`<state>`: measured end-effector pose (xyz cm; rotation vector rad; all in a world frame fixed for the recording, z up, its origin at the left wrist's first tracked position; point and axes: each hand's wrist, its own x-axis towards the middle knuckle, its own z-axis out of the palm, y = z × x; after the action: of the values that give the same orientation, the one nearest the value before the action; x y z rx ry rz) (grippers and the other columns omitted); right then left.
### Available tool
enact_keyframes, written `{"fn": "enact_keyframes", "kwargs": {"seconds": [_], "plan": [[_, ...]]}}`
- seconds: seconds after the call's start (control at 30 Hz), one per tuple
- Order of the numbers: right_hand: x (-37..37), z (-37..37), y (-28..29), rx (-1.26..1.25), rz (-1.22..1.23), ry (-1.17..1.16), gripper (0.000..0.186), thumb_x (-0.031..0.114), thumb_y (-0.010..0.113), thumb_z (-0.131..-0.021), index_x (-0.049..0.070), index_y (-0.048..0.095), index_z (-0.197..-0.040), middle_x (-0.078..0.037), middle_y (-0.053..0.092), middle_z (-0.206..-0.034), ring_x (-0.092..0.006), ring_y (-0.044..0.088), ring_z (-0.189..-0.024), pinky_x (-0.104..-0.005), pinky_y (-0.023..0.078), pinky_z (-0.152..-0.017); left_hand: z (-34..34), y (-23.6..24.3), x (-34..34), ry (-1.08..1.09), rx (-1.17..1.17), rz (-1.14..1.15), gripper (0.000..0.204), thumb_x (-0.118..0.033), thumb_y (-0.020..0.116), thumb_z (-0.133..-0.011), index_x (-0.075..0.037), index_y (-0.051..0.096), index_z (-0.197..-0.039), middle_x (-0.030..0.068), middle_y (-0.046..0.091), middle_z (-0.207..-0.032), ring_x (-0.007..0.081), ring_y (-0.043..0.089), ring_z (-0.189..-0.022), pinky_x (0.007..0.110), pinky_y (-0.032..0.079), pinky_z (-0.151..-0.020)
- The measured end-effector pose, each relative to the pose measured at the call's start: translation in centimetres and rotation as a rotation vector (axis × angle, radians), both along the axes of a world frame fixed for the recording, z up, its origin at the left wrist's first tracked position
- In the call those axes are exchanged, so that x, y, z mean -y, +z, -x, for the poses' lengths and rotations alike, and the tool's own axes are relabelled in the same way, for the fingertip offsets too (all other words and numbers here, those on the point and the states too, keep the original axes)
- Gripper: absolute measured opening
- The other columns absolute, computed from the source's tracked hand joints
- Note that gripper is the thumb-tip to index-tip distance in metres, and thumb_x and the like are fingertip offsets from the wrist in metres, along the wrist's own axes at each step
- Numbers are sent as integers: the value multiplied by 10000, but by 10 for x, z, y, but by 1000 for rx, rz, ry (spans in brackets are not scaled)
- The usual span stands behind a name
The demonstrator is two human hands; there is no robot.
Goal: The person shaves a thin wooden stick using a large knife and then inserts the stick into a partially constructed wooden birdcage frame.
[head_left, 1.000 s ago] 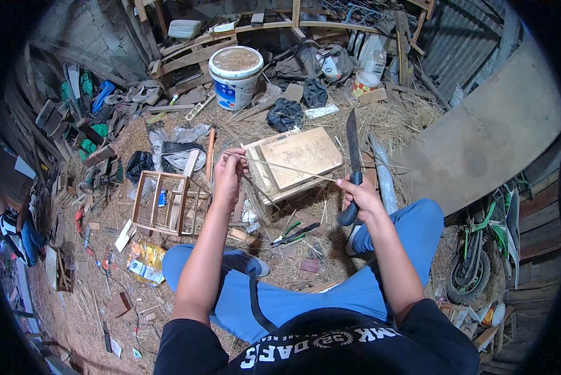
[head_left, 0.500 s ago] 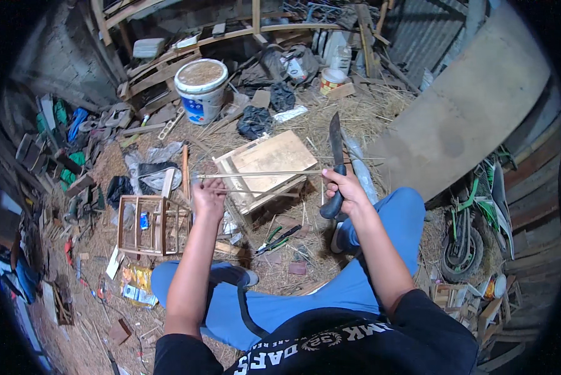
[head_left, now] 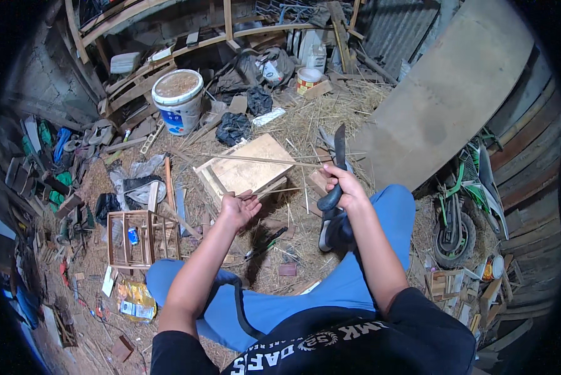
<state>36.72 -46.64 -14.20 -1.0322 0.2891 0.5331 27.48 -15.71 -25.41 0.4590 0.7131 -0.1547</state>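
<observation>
A machete with a dark blade and black handle is held upright in my right hand. The same hand pinches a long thin strip, apparently bamboo, that reaches left. My left hand is palm up with its fingers apart. Beside its fingertips lies a short thin strip; whether it touches them I cannot tell. Beyond both hands stands a low wooden box or stool with a pale flat top. Pliers, partly in shadow, lie on the ground below it.
A white bucket stands far left, near black plastic bags. A small wooden frame is at left. On the right lean a large board and a small motorbike. Straw and wood scraps litter the ground.
My left hand has come right and nearer, off the long strip's left end. That strip now slopes up to the left. The view has shifted slightly; my right hand still holds the machete.
</observation>
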Motion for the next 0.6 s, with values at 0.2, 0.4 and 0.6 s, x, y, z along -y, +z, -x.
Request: {"fn": "enact_keyframes", "kwargs": {"seconds": [0.2, 0.4, 0.6], "plan": [[11, 0, -7, 25, 24, -21, 190, 101, 731, -927, -42, 645, -1018, -58, 675, -864, -52, 491, -558, -222, 436, -462, -16, 12, 24, -422, -196, -289, 695, -589, 393, -986, 30, 523, -1275, 178, 585, -1186, 281, 588, -1007, 454, 493, -985], [3, 5, -21, 11, 121, -18, 199, 89, 765, -897, 43, 593, -986, -40, 665, -832, -57, 502, -544, -249, 439, -455, -1, 21, 36, -311, 192, -583, 569, -448, 551, -999, -28, 505, -1381, 140, 635, -1281, 193, 613, -1162, 354, 482, -1006], [-30, 26, -29, 63, 241, 102, 165, 106, 735, -921, 55, 591, -982, -87, 726, -916, -71, 491, -529, -258, 441, -455, 12, 63, 32, -136, 574, -597, 382, -308, 444, -1107, -49, 535, -1373, 107, 644, -1308, 155, 634, -1111, 307, 518, -947]]}}
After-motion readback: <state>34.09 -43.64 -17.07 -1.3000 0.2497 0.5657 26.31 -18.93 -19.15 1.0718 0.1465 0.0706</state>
